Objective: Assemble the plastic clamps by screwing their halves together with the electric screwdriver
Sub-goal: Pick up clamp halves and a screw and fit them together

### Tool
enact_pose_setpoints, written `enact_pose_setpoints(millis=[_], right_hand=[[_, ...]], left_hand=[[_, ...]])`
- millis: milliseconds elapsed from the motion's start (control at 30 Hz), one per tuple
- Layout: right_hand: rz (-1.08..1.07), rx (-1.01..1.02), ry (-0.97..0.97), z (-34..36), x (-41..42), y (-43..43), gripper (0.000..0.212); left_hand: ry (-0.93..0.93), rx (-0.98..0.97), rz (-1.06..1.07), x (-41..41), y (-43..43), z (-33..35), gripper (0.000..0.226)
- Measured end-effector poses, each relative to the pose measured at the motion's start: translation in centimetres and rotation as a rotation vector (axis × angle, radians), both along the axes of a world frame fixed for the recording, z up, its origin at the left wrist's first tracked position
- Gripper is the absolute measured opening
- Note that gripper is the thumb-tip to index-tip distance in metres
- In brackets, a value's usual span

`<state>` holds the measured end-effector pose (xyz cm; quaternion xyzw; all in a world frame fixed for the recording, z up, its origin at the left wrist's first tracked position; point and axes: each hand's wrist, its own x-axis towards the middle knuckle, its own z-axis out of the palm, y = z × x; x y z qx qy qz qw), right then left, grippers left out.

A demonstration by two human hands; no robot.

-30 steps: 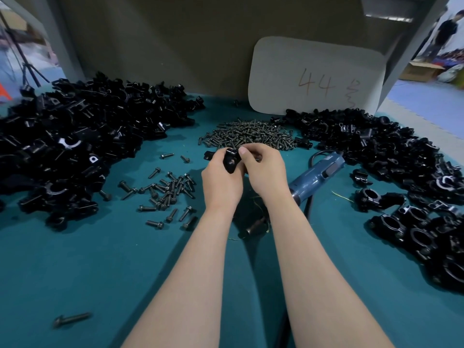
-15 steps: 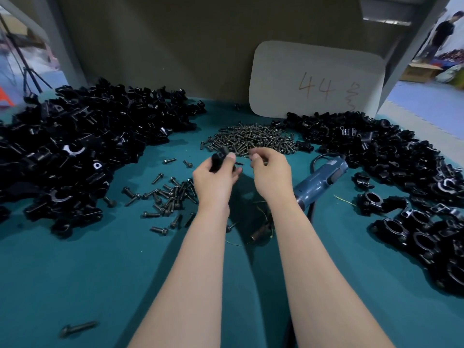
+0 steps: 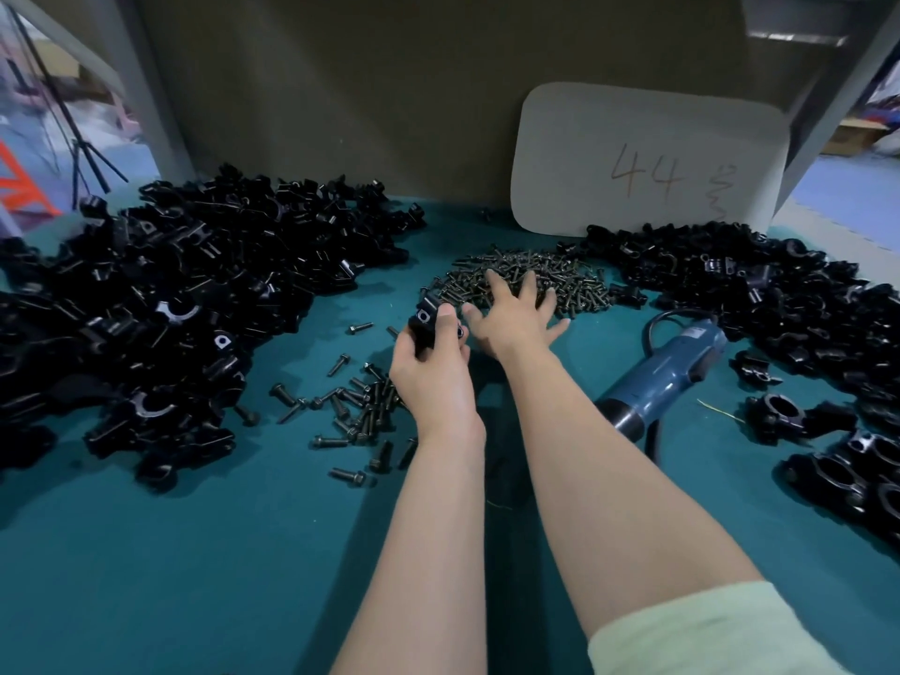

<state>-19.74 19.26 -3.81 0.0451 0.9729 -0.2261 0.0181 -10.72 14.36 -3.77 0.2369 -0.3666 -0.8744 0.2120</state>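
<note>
My left hand [image 3: 431, 367] grips a black plastic clamp [image 3: 427, 320] just above the teal table. My right hand [image 3: 517, 311] is spread with straight fingers, reaching over the near edge of the small-screw pile [image 3: 535, 280] at the table's centre back. The blue electric screwdriver [image 3: 667, 372] lies on the table to the right of my right forearm, untouched. Larger bolts [image 3: 360, 411] lie scattered left of my left wrist.
A big heap of black clamp halves [image 3: 160, 304] fills the left side; another heap [image 3: 759, 294] runs along the right, with assembled clamps [image 3: 798, 416] near the right edge. A white card marked 44 [image 3: 647, 163] leans on the back wall. The table [image 3: 195, 552] is teal.
My hands have separated. The right hand let go of the clamp and stretched forward, fingers spread, over the screw pile. The left hand kept the clamp and shifted slightly left.
</note>
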Motion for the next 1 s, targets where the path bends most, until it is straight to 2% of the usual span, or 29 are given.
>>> enact_pose_setpoints(millis=[100,200,333,500,633,800,933,1000], right_hand=[[0.000,0.048,-0.012,0.7,-0.3,0.2,0.056],[-0.003,0.058,0.028,1.5,0.4,0.4,0.041],[-0.007,0.051,0.005,1.7,2.4,0.6,0.030],[-0.073,-0.115,0.187,2.0,4.8,1.7,0.019],[-0.054,-0.377,0.283,2.1,5.9,3.4,0.013],[-0.048,-0.597,0.266,1.8,6.2,4.9,0.017],[-0.034,-0.785,0.220,2.4,6.6,4.8,0.014],[0.002,-0.796,0.236,2.8,6.7,4.9,0.013]], left_hand=[[-0.006,-0.019,0.010,-0.1,0.1,-0.1,0.005],[-0.007,-0.042,0.013,-0.2,0.1,-0.3,0.005],[-0.012,-0.063,0.004,-0.1,0.2,-0.2,0.007],[-0.025,-0.181,-0.065,0.0,0.4,-0.1,0.009],[-0.063,-0.348,-0.124,0.0,0.7,-0.3,0.012],[-0.109,-0.500,-0.192,0.0,0.8,-0.2,0.011],[-0.140,-0.701,-0.224,-0.1,1.0,-0.5,0.012],[-0.153,-0.745,-0.234,0.0,1.1,-0.6,0.012]])
